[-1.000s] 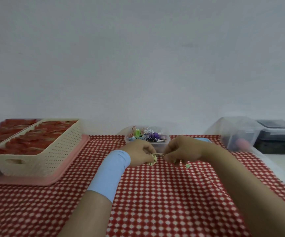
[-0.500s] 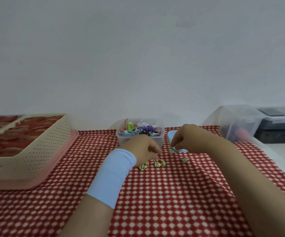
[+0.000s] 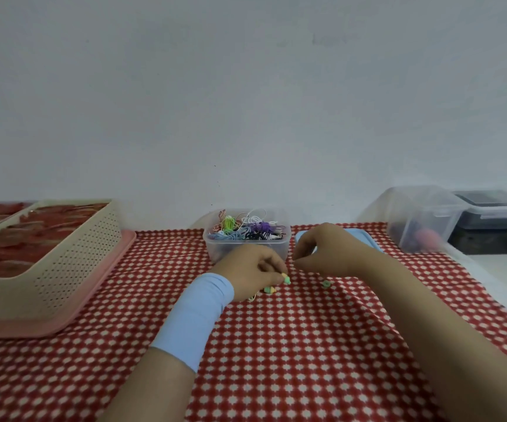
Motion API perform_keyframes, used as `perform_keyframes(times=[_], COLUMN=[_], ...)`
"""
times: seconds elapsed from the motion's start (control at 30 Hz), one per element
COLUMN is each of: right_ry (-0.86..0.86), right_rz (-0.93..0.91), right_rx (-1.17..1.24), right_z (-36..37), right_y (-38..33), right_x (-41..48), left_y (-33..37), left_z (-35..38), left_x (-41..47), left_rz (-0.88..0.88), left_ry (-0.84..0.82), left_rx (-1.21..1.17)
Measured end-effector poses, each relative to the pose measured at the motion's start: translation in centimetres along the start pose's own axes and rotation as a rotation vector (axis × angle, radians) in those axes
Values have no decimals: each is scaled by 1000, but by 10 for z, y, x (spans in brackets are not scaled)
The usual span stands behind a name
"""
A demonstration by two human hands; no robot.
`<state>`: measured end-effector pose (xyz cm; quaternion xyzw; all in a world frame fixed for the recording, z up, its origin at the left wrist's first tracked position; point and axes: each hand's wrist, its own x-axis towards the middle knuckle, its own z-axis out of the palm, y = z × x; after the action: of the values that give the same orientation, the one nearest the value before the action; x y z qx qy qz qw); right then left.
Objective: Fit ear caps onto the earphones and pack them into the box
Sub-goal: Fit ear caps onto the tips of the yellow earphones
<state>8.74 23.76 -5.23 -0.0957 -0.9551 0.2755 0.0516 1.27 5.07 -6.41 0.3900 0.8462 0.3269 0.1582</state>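
My left hand (image 3: 253,271), with a light blue sleeve on the wrist, pinches a green and yellow earbud (image 3: 285,280) of an earphone just above the cloth. The second earbud (image 3: 269,289) and a bit of thin cord lie under the hand. My right hand (image 3: 326,251) hovers just to the right with its fingers curled and the tips close together. Whether it holds anything is hidden. One loose green ear cap (image 3: 325,284) lies on the cloth below it. A clear tub (image 3: 215,243) full of coloured earphones stands right behind my left hand.
A blue lid (image 3: 365,236) lies behind my right hand. A cream perforated basket (image 3: 72,263) of red items sits on a pink tray at the left. Clear plastic containers (image 3: 422,220) and a dark box stand at the right. The checked cloth ends near the right table edge.
My hands have separated: the left lowered the earphone toward the cloth and the right drew back toward the blue lid. The view tilted up.
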Motion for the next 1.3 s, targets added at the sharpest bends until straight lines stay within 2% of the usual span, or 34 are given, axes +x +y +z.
perform_keyframes(times=[0.17, 0.4, 0.73, 1.03, 1.3], right_ry=[-106, -98, -42, -174, -294], right_rz=[14, 58, 95, 127, 115], right_rx=[449, 752, 863, 1097, 1129], right_z=[-1, 5, 8, 11, 9], right_y=[-10, -19, -22, -24, -18], right_x=[-4, -5, -2, 0, -1], left_y=[-9, -18, -22, -20, -18], left_z=[-11, -22, -19, -17, -14], left_x=[-3, -4, -4, -5, -3], left_rz=[6, -53, -65, -33, -15], left_ry=[67, 110, 170, 102, 87], left_rx=[-321, -602, -698, -806, -860])
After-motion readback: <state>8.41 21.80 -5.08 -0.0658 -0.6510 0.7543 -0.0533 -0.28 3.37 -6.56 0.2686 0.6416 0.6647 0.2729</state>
